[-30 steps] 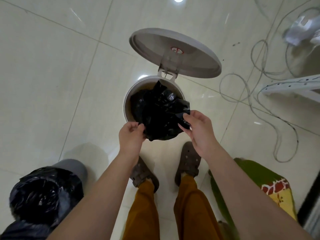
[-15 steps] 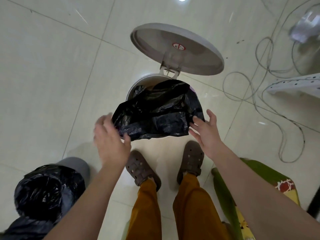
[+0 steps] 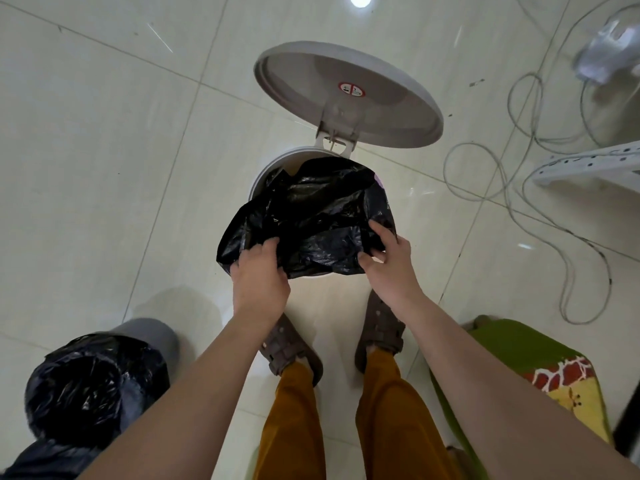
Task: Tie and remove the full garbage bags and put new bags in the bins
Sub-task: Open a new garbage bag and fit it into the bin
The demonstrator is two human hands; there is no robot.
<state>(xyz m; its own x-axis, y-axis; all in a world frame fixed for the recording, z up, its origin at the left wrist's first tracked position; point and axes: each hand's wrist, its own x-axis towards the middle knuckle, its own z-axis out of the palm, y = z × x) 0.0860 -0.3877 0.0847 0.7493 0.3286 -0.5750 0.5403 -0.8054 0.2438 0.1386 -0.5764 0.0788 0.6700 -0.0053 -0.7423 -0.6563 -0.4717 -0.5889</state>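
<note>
1. The black bag (image 3: 311, 216) lies crumpled over the mouth of the white pedal bin (image 3: 266, 173), covering most of the opening and spilling past the near rim toward the person; only the far-left arc of the rim shows.
2. The left hand (image 3: 259, 271) grips the bag's near-left edge with fingers curled into the plastic.
3. The right hand (image 3: 388, 258) pinches the near-right edge, fingers over the top fold and thumb beneath.
4. The relation that matters: the bag lies just ahead of both hands, its long axis running left to right between them, so each hand is on its own end and neither is clearly nearer. The far edge by the hinge is held by neither hand.
5. Judged from this, the new bag is being opened and fitted; the next move probably calls for spreading the hands apart to find the mouth, then drawing it over the rim.
6. The lid (image 3: 349, 95) stands open behind the bin, hinged at the far side, out of the hands' way.
7. On the tiled floor (image 3: 104, 150), a grey bin (image 3: 152, 336) already lined with a black bag sits at the lower left.
8. Loose cables (image 3: 519, 202) trail at the right, well apart, and a green cushion (image 3: 519, 358) lies beside the right leg.
</note>
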